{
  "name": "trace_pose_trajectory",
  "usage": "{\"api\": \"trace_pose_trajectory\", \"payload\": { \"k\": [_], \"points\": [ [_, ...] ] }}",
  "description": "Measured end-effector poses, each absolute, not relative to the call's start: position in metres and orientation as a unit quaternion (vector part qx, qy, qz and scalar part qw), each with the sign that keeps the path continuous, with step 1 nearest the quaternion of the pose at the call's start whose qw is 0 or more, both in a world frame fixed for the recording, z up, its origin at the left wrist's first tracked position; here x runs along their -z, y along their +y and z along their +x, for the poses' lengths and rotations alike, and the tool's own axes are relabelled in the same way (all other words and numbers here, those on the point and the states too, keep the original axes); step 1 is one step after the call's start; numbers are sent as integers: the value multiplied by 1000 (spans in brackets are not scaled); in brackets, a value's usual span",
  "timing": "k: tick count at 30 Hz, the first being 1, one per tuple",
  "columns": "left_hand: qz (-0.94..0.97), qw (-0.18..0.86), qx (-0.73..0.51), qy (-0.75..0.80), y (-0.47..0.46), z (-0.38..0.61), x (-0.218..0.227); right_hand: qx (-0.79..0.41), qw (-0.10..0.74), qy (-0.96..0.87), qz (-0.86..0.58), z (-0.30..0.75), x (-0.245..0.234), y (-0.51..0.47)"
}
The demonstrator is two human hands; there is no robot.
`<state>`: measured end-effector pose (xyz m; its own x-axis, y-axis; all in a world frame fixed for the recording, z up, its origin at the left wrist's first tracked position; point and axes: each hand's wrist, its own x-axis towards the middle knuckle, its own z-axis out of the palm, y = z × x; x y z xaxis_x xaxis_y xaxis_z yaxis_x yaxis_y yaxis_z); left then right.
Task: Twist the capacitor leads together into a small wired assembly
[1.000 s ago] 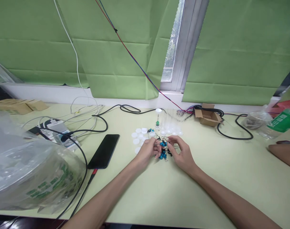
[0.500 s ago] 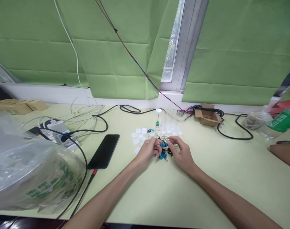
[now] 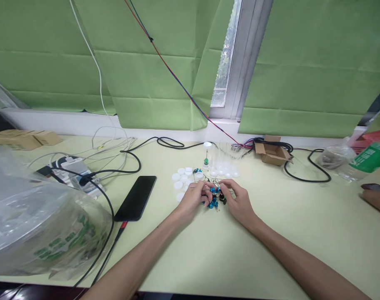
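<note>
Between my two hands is a thin wire piece with blue beads. My left hand has its fingers curled and pinches one end of it. At the other end, the thumb and forefinger of my right hand close on it, though the fingertips are small and partly hidden. Just below, more blue and black beaded pieces lie in a small heap on the table. Loose white round caps are spread beside my left hand. Behind the hands, a clear tube stands upright with a green beaded piece inside.
More clear tubes stand behind my right hand. A black phone lies left, near a power strip with cables and a big plastic bag. An open cardboard box sits at the back; another person's hand is at right.
My right fingertips have shifted very slightly at the beaded wire piece. The other person's hand at the right edge has drawn back to the right. My left hand keeps its place.
</note>
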<state>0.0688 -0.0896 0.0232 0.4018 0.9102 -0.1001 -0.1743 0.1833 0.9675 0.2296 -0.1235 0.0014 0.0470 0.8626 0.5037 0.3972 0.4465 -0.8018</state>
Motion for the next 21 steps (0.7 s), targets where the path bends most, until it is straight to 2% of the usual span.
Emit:
{"api": "trace_pose_trajectory", "payload": {
  "k": [8, 21],
  "points": [
    [488, 664, -417, 384, -88, 69, -24, -175, 566, -664, -456, 231, -2, -125],
    [475, 677, -431, 362, -90, 70, -25, -175, 568, -669, -446, 231, -1, -123]
  ]
}}
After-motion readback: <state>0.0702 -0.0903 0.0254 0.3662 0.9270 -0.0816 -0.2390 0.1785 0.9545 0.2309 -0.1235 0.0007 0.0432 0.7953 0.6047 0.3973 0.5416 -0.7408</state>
